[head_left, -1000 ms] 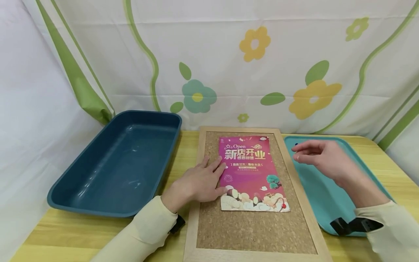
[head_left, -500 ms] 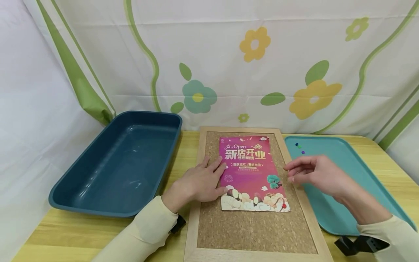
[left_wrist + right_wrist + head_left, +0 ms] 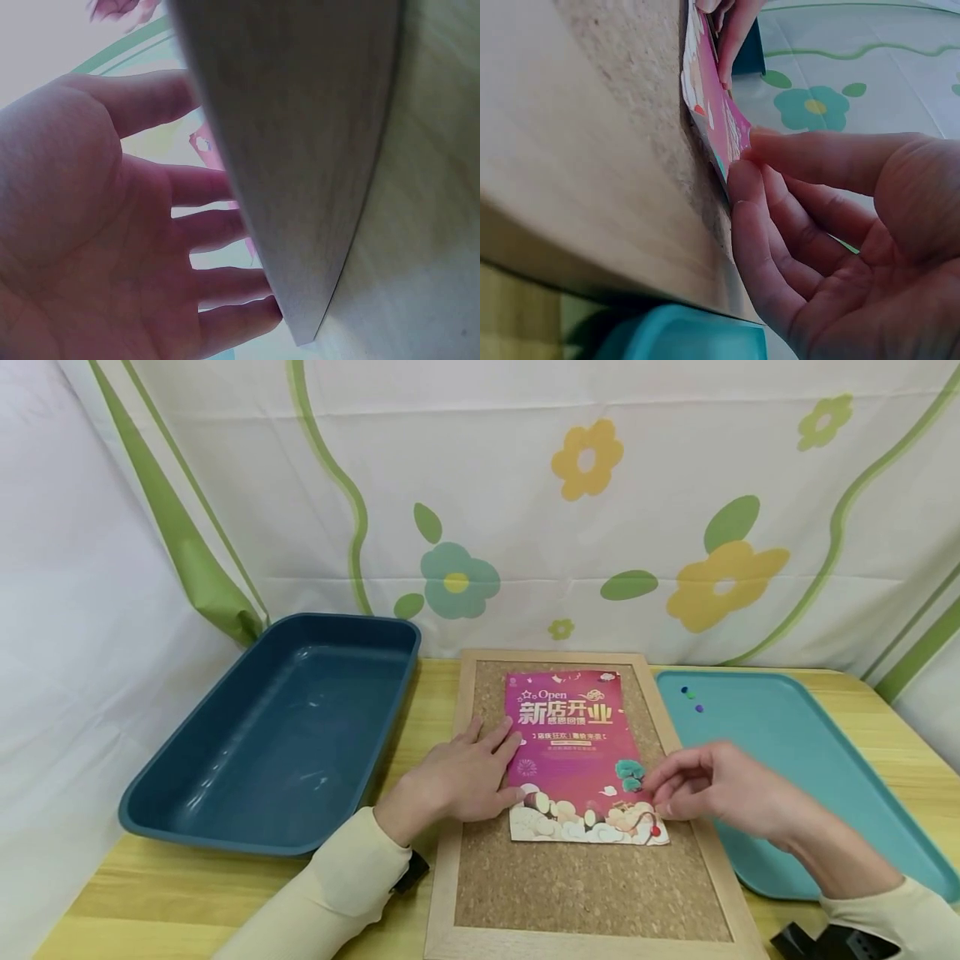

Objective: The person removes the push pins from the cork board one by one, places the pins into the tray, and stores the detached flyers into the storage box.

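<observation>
A purple and pink poster (image 3: 573, 764) with gold lettering lies on a wood-framed cork board (image 3: 585, 893). My left hand (image 3: 459, 781) rests on the poster's left edge with its fingers spread and fairly straight. At the lower right edge of the poster is my right hand (image 3: 720, 787), with thumb and forefinger tips pinched together and the other fingers curled. In the right wrist view, that pinch of my right hand (image 3: 817, 217) sits right at the poster's edge (image 3: 712, 112), which lifts slightly off the cork. Whatever tiny thing is pinched is hidden by the fingertips.
A teal tray (image 3: 795, 760) stands right of the board, with several small coloured pin-like pieces (image 3: 699, 708) near its far left corner. To the left stands a deep dark-blue bin (image 3: 285, 743). A white flowered curtain (image 3: 525, 502) hangs behind the wooden table (image 3: 187, 902).
My right hand has moved from over the tray leftward and nearer to me, onto the poster's right edge, uncovering the small coloured pieces. My left hand has stayed on the poster.
</observation>
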{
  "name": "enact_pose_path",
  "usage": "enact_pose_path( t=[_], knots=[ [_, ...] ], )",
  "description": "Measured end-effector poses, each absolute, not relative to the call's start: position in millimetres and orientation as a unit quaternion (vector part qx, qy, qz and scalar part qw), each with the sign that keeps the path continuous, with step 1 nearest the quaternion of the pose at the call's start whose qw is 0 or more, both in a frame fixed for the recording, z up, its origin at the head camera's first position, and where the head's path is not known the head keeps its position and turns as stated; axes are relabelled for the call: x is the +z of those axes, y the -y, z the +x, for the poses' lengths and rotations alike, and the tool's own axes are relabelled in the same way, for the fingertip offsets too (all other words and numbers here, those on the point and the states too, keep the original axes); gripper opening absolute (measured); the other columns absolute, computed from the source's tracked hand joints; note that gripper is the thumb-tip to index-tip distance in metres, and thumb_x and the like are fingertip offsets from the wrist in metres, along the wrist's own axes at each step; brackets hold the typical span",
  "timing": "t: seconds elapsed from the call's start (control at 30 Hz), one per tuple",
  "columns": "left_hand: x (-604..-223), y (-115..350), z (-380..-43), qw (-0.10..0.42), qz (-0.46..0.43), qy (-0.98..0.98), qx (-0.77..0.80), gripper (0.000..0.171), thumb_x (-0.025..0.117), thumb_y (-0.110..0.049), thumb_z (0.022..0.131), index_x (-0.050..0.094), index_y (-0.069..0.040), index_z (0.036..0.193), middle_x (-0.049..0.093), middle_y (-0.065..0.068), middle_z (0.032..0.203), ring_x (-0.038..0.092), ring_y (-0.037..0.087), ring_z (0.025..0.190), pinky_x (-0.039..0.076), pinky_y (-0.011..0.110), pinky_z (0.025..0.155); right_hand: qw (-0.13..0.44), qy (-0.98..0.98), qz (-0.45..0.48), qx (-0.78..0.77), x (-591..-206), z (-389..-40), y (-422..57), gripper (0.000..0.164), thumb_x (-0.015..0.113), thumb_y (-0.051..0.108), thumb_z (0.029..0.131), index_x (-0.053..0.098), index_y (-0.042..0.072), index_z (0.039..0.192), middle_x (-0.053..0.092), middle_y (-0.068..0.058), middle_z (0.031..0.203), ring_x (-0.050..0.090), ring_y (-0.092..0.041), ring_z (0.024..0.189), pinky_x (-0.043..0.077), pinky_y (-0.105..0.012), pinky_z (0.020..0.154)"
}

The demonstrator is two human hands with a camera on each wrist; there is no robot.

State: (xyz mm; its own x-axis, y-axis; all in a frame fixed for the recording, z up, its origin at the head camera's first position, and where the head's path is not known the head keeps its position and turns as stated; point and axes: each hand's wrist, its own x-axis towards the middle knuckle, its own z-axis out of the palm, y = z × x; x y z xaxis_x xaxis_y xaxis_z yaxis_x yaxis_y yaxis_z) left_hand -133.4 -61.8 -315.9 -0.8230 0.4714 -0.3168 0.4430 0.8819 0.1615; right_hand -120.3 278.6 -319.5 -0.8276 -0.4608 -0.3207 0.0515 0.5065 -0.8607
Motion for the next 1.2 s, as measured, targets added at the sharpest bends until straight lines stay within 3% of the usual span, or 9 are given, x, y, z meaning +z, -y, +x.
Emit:
enact_pose_path(
  t=[0.43,1.0,1.2],
  knots=[
    [-315.1,60.7,-133.9,0.175,0.241,-0.954,0.043,0.081,0.054,-0.056,0.106,0.026,-0.015,0.17,0.015,0.006,0.18,0.016,0.043,0.165,0.027,0.048,0.133,0.29,-0.812,-0.168,-0.477,-327.3,-118.1,-276.8,0.024,0.074,0.002,0.094,0.074,-0.005,0.116,0.074,-0.011,0.1,0.068,-0.01,0.077,0.06,-0.026,0.071],
    [-317.6,59.7,-134.0,0.181,0.236,-0.954,0.045,0.08,0.054,-0.055,0.106,0.024,-0.018,0.171,0.015,0.004,0.181,0.015,0.042,0.166,0.03,0.05,0.132,0.274,-0.845,-0.184,-0.42,-329.1,-114.5,-272.6,0.014,0.082,0.004,0.085,0.078,0.005,0.098,0.071,-0.007,0.085,0.063,-0.01,0.072,0.056,-0.026,0.064],
    [-317.8,60.7,-133.7,0.18,0.233,-0.954,0.046,0.081,0.054,-0.056,0.106,0.025,-0.017,0.171,0.015,0.004,0.181,0.015,0.042,0.166,0.029,0.049,0.133,0.276,-0.848,-0.183,-0.413,-328.4,-115.2,-269.9,0.01,0.081,0.003,0.086,0.079,0.006,0.095,0.071,-0.006,0.088,0.063,-0.008,0.072,0.056,-0.025,0.063]
  ],
)
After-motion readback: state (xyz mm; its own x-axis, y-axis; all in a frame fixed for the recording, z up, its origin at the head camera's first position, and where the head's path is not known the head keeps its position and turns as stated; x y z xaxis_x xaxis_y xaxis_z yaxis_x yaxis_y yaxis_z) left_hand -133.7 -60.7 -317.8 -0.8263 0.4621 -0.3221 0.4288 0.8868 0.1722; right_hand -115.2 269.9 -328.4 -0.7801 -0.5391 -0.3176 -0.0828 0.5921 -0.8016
